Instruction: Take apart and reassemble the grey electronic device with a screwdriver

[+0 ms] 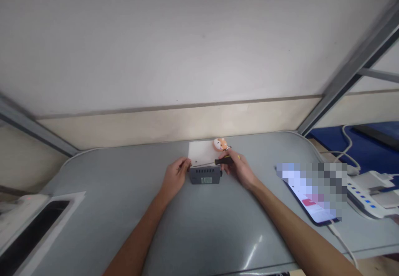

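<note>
My right hand (237, 168) grips the dark handle, marked with yellow, of a screwdriver (227, 160). Its thin shaft points left over the top of a dark grey box (197, 180), which has a row of vent slots, a pale label and a small knob at its right end. My left hand (177, 173) is closed in a pinch at the box's left end, close to the screwdriver's tip; what its fingertips hold is too small to tell. Behind the box lies a white sheet (199, 150) with tiny dark specks on it.
An orange-and-white animal-faced case (220, 144) sits at the sheet's right corner. To the right, a lit phone (311, 201) on a cable lies beside a white power strip (364, 199). A white object with a black panel (37, 230) stands left. Grey metal posts frame the table (124, 209).
</note>
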Demonstrator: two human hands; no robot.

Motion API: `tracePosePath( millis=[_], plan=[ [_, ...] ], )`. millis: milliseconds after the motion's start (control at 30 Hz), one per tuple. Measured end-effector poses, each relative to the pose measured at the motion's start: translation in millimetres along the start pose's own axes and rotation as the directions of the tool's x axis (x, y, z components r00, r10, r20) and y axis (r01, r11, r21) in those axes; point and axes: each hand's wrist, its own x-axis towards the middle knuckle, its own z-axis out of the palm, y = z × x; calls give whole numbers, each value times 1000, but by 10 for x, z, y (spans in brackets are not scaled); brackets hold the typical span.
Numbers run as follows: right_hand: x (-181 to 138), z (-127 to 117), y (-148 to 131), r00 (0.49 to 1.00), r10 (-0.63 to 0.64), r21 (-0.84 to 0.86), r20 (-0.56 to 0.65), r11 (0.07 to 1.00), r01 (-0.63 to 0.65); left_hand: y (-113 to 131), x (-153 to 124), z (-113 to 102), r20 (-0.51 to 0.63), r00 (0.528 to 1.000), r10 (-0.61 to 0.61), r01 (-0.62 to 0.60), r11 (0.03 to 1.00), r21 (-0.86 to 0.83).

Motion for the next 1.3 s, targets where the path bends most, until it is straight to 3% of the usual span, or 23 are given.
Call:
tracePosePath(
  millis=[433,933,1133,1200,1267,1300],
  plan=[
    [-26,6,-12,1000,-11,-60,18,998,12,7,-10,28,41,998,-46,47,998,-46],
    [-56,51,-94,1000,1,-94,20,996,1,14,-22,63,-22,999,-47,46,997,-58],
    [-15,-27,-43,998,-32,-29,-49,999,31,107,-40,-89,-91,995,45,-52,996,-78],
    [16,-94,-59,988,-70,28,-139,997,74,192,-66,-207,-2,997,81,-81,996,-28],
    [49,-178,-107,964,-97,102,-248,987,126,274,-90,-292,215,971,100,-97,995,-25],
    [64,-223,-139,949,-104,137,-298,979,150,305,-99,-309,268,957,112,-108,994,-30]
  ],
)
